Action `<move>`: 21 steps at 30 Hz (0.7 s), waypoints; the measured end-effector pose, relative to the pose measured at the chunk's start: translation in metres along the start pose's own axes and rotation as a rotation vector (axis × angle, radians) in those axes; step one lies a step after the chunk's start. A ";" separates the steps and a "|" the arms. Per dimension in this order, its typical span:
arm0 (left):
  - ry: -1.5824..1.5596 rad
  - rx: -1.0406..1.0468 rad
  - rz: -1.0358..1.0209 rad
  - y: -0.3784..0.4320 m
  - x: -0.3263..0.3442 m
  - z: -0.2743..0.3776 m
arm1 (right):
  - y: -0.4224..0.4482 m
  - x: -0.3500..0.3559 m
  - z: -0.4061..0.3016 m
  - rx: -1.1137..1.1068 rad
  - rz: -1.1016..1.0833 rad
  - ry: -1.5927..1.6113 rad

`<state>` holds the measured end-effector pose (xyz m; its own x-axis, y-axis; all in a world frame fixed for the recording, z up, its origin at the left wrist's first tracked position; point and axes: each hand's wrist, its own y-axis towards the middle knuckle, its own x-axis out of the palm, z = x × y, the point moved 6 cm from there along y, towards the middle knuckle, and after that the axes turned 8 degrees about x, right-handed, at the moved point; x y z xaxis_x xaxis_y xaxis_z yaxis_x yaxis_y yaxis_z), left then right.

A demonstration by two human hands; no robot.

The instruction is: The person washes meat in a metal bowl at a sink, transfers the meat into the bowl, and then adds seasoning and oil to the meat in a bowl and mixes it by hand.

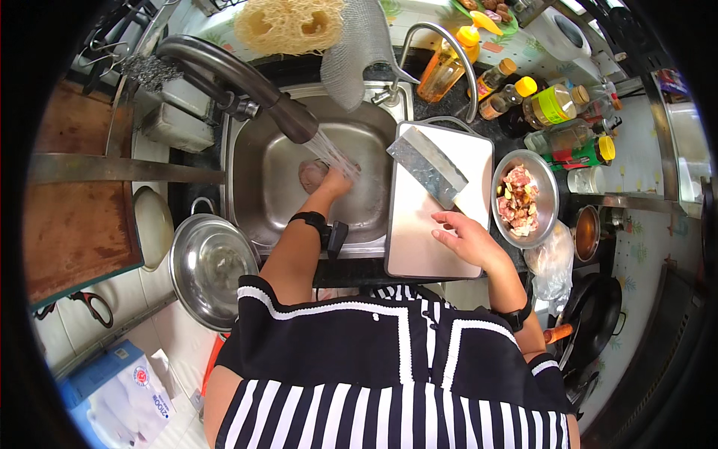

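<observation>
Water runs from the dark pull-down faucet [294,120] over my left hand [338,182], which is down in the stainless steel sink [275,210]. Beside its fingers lies a pinkish-grey lump [312,175], perhaps raw meat; the hand partly covers it, and its grip cannot be made out. My right hand [457,236] is over the pale cutting board [415,241], fingers apart and holding nothing. Just above that hand, a cleaver [429,165] lies slantwise on the board, its handle largely hidden. Right of the board, a steel bowl [498,224] holds chopped raw meat [517,202] with yellowish pieces.
A metal basin [213,275] stands left of the sink's near corner. Several bottles [549,106] line the counter at the back right, near a curved thin tap [443,33]. A loofah [289,25] and grey mesh cloth [359,56] hang behind the sink. A black wok [597,320] is at right.
</observation>
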<state>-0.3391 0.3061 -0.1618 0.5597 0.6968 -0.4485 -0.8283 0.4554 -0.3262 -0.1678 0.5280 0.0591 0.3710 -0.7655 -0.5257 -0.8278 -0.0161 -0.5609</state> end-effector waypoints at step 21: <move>0.302 -0.069 -0.232 0.018 0.045 -0.114 | -0.015 -0.005 0.001 -0.090 0.040 0.073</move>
<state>-0.3258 0.2823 -0.2825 0.7223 0.3800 -0.5778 -0.6810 0.5366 -0.4984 -0.1566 0.5328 0.0698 0.3082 -0.8117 -0.4962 -0.8768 -0.0401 -0.4791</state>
